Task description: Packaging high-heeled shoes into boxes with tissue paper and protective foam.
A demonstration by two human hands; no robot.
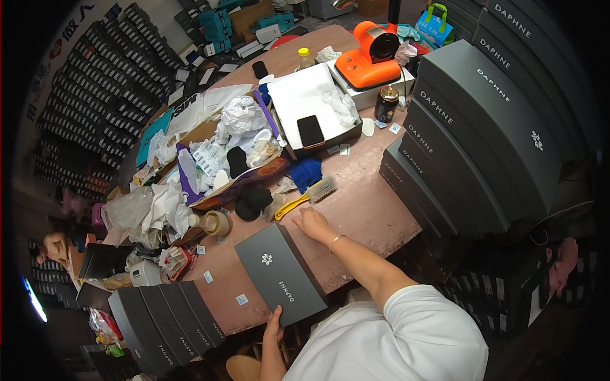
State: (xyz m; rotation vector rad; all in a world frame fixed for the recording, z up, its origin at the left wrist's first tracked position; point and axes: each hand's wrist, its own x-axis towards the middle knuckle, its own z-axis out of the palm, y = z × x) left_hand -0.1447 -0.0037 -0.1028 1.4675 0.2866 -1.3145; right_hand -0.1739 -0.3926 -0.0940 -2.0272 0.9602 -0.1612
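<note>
Holding hand, head view: the left hand [273, 325] is gripping the near left corner of a gray box [283, 270], with its thumb along the edge.
Gray box: it is lying on the table [368, 190] in front of the person, its lid facing up and showing white printing and a flower mark; its near end is reaching the table's front edge.
Right hand: the right hand [311, 224] is resting or hovering just beyond the box's far right corner, fingers loosely bent; whether it is holding anything, I cannot tell.
Brush: a yellow-handled brush [323, 189] is lying just beyond those fingers, bristle end pointing to the right.
Cloths: a black cloth [253, 202] and a blue cloth [305, 173] are lying near the brush.
Carton: a purple carton [273, 170] is holding crumpled white paper [241, 115].
Phone: a black phone [311, 131] is lying on a white surface behind the blue cloth.
Machine: an orange machine [367, 63] is standing at the back, near a dark can [386, 106].
Stacks: more gray boxes are rising in a tall stack [489, 120] on the right and a lower stack [159, 324] on the left.
</note>
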